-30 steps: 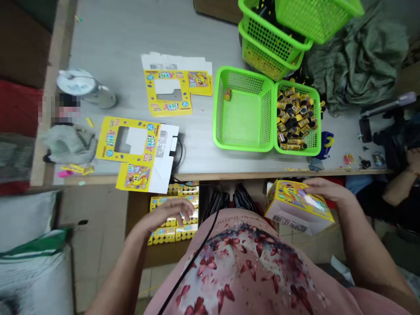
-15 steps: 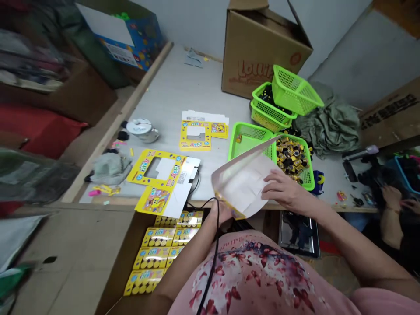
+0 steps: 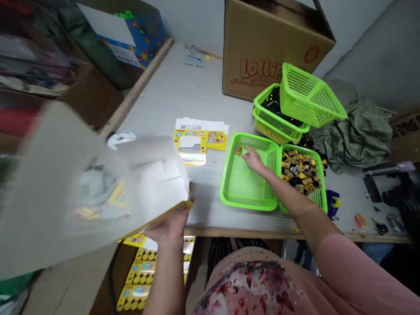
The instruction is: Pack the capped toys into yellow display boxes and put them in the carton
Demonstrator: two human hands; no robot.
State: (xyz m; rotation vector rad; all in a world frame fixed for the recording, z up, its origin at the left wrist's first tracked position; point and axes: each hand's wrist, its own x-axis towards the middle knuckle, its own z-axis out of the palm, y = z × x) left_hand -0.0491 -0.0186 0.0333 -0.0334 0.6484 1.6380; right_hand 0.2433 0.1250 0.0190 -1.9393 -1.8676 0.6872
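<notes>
My left hand (image 3: 169, 225) grips a half-folded window carton (image 3: 159, 181), its white inside facing me and its yellow printed side partly visible below. A wide flap and clear window spread to the left, blurred by motion. My right hand (image 3: 252, 158) reaches into a green basket (image 3: 226, 181), fingers apart, beside a small yellow printed piece (image 3: 238, 150); nothing shows in its fingers. Just right of it, under my forearm, another green basket (image 3: 324, 192) holds many small yellow-and-black pieces (image 3: 303, 168).
Flat yellow cartons (image 3: 190, 144) lie mid-table. Stacked green baskets (image 3: 311, 98) stand before a large brown cardboard box (image 3: 262, 52). Below the table's front edge, packed yellow boxes (image 3: 139, 273) fill a box at lower left. A cloth (image 3: 354, 118) lies at right.
My left hand has swung the carton to the left, and it has opened out. My right hand has let go of the carton and moved into the left green basket.
</notes>
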